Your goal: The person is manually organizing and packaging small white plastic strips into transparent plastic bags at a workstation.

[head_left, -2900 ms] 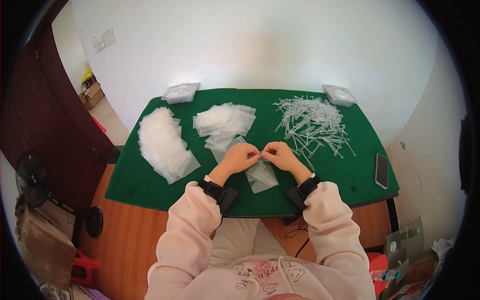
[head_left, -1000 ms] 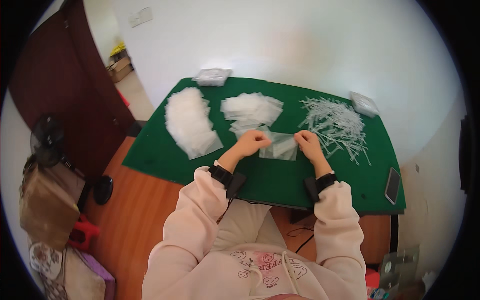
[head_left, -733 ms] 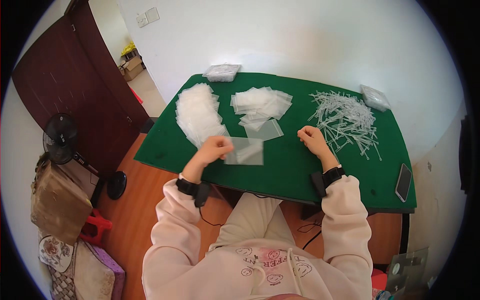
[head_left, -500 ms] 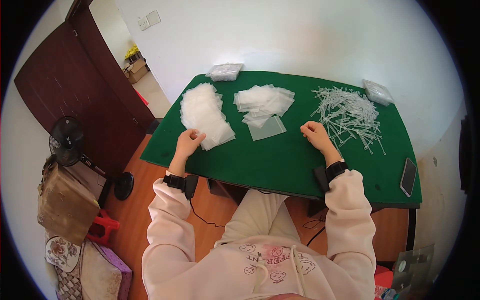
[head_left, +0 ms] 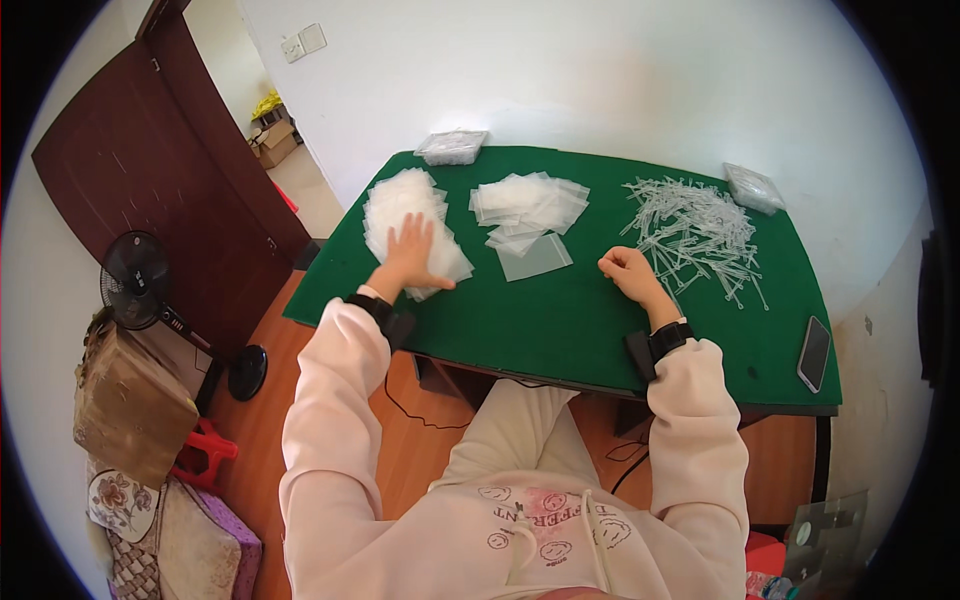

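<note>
My left hand (head_left: 410, 258), fingers spread, lies over the left pile of clear zip bags (head_left: 397, 195), palm down. The bags overlap in a loose fanned stack. In the middle of the table is a second, smaller pile of zip bags (head_left: 530, 198), with one single bag (head_left: 535, 259) at its near side. My right hand (head_left: 630, 272) rests on the green tabletop with its fingers curled in; whatever they may hold is hidden. Just beyond it is a heap of thin clear plastic sticks (head_left: 697, 232) with small rounded ends.
Clear packs stand at the table's far edge, one left (head_left: 451, 147) and one right (head_left: 754, 188). A phone (head_left: 814, 354) lies at the right edge of the green table (head_left: 500, 335). On the floor to the left are a black fan (head_left: 136, 280) and a cardboard box (head_left: 135, 400).
My left hand has moved from the near edge of the left bag pile up onto it, and its fingers have spread. The right hand has stayed in place.
</note>
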`<act>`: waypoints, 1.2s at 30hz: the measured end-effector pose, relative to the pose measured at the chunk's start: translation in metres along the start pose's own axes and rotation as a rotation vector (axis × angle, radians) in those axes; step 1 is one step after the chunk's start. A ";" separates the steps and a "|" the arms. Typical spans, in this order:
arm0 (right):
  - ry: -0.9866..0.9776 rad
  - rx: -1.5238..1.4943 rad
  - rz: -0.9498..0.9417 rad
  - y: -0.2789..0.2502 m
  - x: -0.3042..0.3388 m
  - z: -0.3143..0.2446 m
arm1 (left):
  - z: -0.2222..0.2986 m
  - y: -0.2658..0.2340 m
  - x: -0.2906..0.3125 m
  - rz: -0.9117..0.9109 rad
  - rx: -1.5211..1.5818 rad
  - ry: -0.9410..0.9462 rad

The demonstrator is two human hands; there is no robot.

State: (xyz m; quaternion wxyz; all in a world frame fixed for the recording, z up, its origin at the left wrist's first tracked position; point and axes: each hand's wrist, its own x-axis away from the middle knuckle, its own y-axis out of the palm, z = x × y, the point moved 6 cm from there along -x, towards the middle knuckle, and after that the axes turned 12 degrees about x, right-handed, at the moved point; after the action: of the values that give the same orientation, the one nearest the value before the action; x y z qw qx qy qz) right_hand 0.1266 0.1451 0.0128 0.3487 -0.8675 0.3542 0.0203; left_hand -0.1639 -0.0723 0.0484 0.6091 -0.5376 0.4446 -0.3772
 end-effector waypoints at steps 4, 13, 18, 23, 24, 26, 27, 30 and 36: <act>0.002 -0.010 -0.014 0.004 0.001 -0.001 | -0.054 0.007 -0.017 -0.092 -0.006 -0.191; -0.023 0.040 -0.002 0.005 -0.004 0.005 | -0.058 0.003 -0.038 -0.165 0.047 -0.207; -0.126 0.100 0.034 0.012 -0.004 -0.008 | -0.030 -0.049 -0.035 0.085 0.053 -0.125; -0.136 0.215 0.071 0.002 0.010 0.012 | 0.156 -0.188 0.033 0.142 0.572 0.751; -0.168 0.199 0.051 0.005 0.003 0.001 | 0.168 -0.218 0.084 0.055 0.636 0.693; -0.145 0.203 0.032 0.006 0.002 -0.007 | 0.198 -0.268 0.187 -0.235 0.527 1.578; -0.091 0.195 0.035 0.007 0.002 0.002 | 0.210 -0.284 0.219 -0.310 0.645 1.720; -0.088 0.187 0.026 0.008 0.002 0.009 | 0.201 -0.279 0.200 -0.385 0.762 1.715; -0.083 0.204 0.008 0.001 0.002 -0.001 | 0.192 -0.275 0.209 -0.390 0.929 1.586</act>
State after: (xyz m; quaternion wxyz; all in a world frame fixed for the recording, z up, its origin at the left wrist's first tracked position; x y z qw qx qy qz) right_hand 0.1274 0.1424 0.0125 0.4494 -0.8245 0.3431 0.0214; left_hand 0.0897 -0.2451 0.2976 0.2079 0.1083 0.4370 -0.8684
